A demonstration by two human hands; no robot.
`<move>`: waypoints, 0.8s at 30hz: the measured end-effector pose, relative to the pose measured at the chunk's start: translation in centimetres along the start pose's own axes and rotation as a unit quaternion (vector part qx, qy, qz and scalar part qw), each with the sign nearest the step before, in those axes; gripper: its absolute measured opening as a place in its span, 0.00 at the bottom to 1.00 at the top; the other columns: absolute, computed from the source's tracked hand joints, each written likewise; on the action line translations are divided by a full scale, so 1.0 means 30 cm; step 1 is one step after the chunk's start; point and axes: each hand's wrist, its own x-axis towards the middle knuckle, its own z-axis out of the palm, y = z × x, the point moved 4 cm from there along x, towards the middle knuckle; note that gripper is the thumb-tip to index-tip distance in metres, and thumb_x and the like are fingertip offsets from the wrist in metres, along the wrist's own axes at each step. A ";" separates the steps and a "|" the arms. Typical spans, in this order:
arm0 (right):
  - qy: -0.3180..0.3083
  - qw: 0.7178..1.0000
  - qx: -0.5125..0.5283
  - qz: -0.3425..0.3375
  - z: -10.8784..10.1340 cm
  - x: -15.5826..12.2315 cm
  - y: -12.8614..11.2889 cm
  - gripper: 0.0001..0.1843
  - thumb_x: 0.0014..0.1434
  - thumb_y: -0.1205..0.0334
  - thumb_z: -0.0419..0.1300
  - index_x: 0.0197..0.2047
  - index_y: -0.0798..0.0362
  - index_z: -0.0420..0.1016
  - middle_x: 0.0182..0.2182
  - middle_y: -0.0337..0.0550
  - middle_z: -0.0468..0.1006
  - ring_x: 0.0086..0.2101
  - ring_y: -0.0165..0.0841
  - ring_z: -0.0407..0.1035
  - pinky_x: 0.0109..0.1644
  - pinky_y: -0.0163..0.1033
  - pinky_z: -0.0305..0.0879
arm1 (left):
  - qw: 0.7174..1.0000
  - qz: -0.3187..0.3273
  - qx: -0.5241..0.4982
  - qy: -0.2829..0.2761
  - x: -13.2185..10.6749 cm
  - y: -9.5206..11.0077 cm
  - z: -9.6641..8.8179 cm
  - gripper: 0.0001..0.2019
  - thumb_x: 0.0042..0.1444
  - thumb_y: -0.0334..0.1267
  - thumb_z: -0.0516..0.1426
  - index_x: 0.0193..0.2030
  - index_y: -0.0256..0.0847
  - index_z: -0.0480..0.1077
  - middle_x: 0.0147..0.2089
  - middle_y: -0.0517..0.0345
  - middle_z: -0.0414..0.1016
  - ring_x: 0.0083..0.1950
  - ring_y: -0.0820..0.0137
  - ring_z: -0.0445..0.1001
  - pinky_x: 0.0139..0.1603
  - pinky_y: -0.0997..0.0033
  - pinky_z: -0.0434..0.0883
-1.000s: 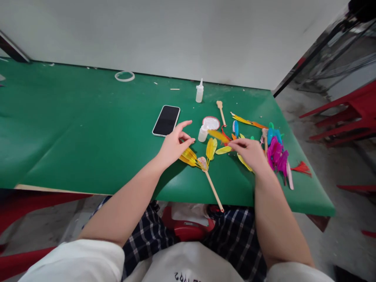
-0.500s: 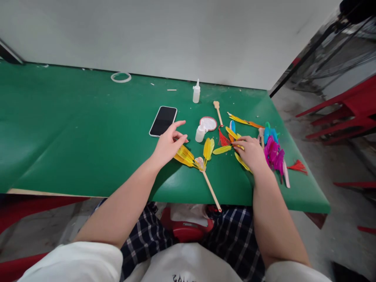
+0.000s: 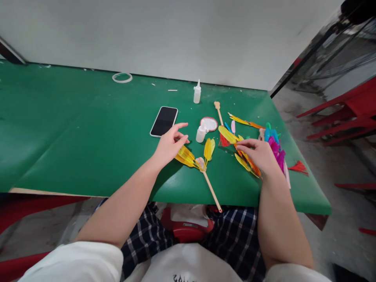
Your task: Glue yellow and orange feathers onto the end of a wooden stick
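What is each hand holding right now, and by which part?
The right hand pinches a loose yellow feather by one end. The left hand grips nothing; its fingertips press the yellow feathers fanned on the wooden stick.

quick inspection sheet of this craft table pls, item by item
surface: green table, specks of debris near the wall
job's things: feather fan on a wooden stick; yellow feather
clutter: phone, glue bottle, smaller bottle, round disc, loose feathers, white ring
hands: left hand presses on the fan's feathers; right hand pinches the yellow feather
cables: nothing seen on the table
surroundings: white wall, red chairs at the right
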 end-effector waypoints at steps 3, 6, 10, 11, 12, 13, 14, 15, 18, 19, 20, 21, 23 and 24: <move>-0.050 0.992 0.113 0.021 0.041 -0.018 -0.004 0.16 0.48 0.53 0.61 0.37 0.53 0.76 0.26 0.42 0.77 0.27 0.32 0.70 0.26 0.34 0.61 | 1.000 -0.002 -0.025 -0.011 -0.004 0.009 0.007 0.18 0.55 0.39 0.53 0.53 0.42 0.63 0.29 0.60 0.73 0.33 0.72 0.73 0.37 0.71 0.68; -0.087 0.986 0.145 0.008 0.107 -0.034 -0.036 0.17 0.49 0.51 0.60 0.39 0.54 0.75 0.23 0.42 0.76 0.24 0.30 0.69 0.22 0.32 0.59 | 0.997 -0.001 -0.064 -0.032 -0.009 0.015 0.017 0.18 0.56 0.43 0.52 0.52 0.42 0.64 0.31 0.58 0.74 0.37 0.70 0.74 0.39 0.70 0.68; -0.141 0.978 0.156 -0.016 0.198 -0.058 -0.099 0.16 0.49 0.52 0.60 0.38 0.54 0.74 0.23 0.41 0.76 0.23 0.28 0.67 0.25 0.33 0.63 | 0.996 -0.004 -0.084 -0.037 -0.008 0.007 0.023 0.21 0.52 0.41 0.57 0.53 0.42 0.63 0.34 0.57 0.74 0.37 0.70 0.73 0.40 0.69 0.69; -0.150 0.976 0.160 -0.020 0.216 -0.065 -0.112 0.15 0.49 0.53 0.60 0.37 0.53 0.74 0.23 0.40 0.75 0.23 0.27 0.67 0.26 0.33 0.64 | 0.996 -0.007 -0.084 -0.037 -0.007 0.001 0.024 0.21 0.51 0.39 0.58 0.53 0.42 0.63 0.34 0.57 0.74 0.36 0.70 0.73 0.39 0.69 0.69; -0.157 0.974 0.164 -0.023 0.232 -0.071 -0.123 0.14 0.49 0.53 0.60 0.36 0.53 0.73 0.23 0.39 0.75 0.23 0.27 0.67 0.27 0.33 0.65 | 0.996 -0.011 -0.084 -0.038 -0.005 -0.004 0.026 0.21 0.50 0.38 0.58 0.53 0.43 0.64 0.33 0.58 0.74 0.35 0.71 0.73 0.39 0.69 0.69; -0.161 0.972 0.169 -0.024 0.245 -0.076 -0.132 0.13 0.49 0.54 0.60 0.36 0.53 0.73 0.23 0.38 0.75 0.23 0.28 0.67 0.28 0.34 0.65 | 0.996 -0.015 -0.083 -0.041 -0.004 -0.009 0.027 0.21 0.50 0.37 0.58 0.52 0.43 0.64 0.32 0.59 0.74 0.34 0.72 0.73 0.38 0.70 0.69; -0.161 0.971 0.174 -0.023 0.255 -0.080 -0.139 0.13 0.49 0.54 0.61 0.35 0.53 0.72 0.22 0.38 0.74 0.23 0.28 0.67 0.29 0.34 0.66 | 0.995 -0.017 -0.083 -0.043 -0.002 -0.014 0.027 0.21 0.50 0.37 0.58 0.52 0.43 0.64 0.31 0.59 0.74 0.33 0.72 0.73 0.37 0.70 0.69; -0.161 0.970 0.179 -0.020 0.263 -0.084 -0.145 0.12 0.48 0.54 0.61 0.34 0.53 0.72 0.22 0.38 0.74 0.23 0.28 0.68 0.29 0.34 0.66 | 0.995 -0.019 -0.083 -0.044 -0.001 -0.018 0.028 0.21 0.50 0.36 0.58 0.52 0.43 0.64 0.31 0.59 0.74 0.32 0.72 0.73 0.36 0.70 0.69; -0.169 0.967 0.188 -0.006 0.274 -0.092 -0.161 0.11 0.47 0.56 0.62 0.33 0.52 0.71 0.22 0.37 0.74 0.23 0.28 0.68 0.28 0.34 0.66 | 0.997 -0.017 -0.070 -0.042 0.004 -0.024 0.025 0.20 0.50 0.36 0.58 0.51 0.43 0.64 0.31 0.59 0.74 0.32 0.72 0.72 0.35 0.71 0.68; -0.171 0.967 0.189 -0.002 0.272 -0.092 -0.165 0.11 0.47 0.56 0.62 0.32 0.52 0.71 0.21 0.37 0.74 0.22 0.28 0.67 0.28 0.33 0.65 | 0.997 -0.016 -0.060 -0.041 0.005 -0.025 0.024 0.20 0.50 0.36 0.57 0.51 0.43 0.64 0.31 0.59 0.74 0.31 0.72 0.72 0.35 0.71 0.68; -0.170 0.967 0.188 0.003 0.268 -0.091 -0.168 0.10 0.48 0.55 0.61 0.32 0.52 0.71 0.21 0.37 0.74 0.21 0.27 0.67 0.27 0.33 0.65 | 0.998 -0.014 -0.047 -0.040 0.006 -0.026 0.021 0.20 0.50 0.36 0.57 0.51 0.43 0.64 0.31 0.59 0.74 0.31 0.72 0.72 0.35 0.71 0.68; -0.163 0.969 0.186 0.008 0.261 -0.089 -0.169 0.10 0.49 0.55 0.59 0.31 0.52 0.70 0.20 0.36 0.73 0.20 0.27 0.66 0.26 0.33 0.64 | 0.999 -0.012 -0.030 -0.038 0.008 -0.029 0.018 0.20 0.50 0.36 0.57 0.51 0.44 0.65 0.30 0.59 0.74 0.30 0.72 0.72 0.34 0.71 0.68; -0.133 0.975 0.176 0.017 0.243 -0.080 -0.162 0.12 0.53 0.53 0.55 0.30 0.52 0.69 0.19 0.36 0.72 0.18 0.26 0.64 0.24 0.32 0.62 | 0.999 -0.010 0.012 -0.034 0.011 -0.035 0.011 0.19 0.50 0.36 0.57 0.51 0.44 0.65 0.29 0.60 0.74 0.29 0.73 0.70 0.33 0.71 0.67; -0.118 0.978 0.169 0.022 0.234 -0.076 -0.155 0.13 0.55 0.52 0.53 0.30 0.53 0.69 0.19 0.36 0.72 0.18 0.25 0.63 0.23 0.31 0.61 | 0.999 -0.011 0.031 -0.035 0.013 -0.039 0.007 0.20 0.49 0.36 0.57 0.51 0.44 0.65 0.28 0.61 0.73 0.28 0.73 0.69 0.33 0.71 0.66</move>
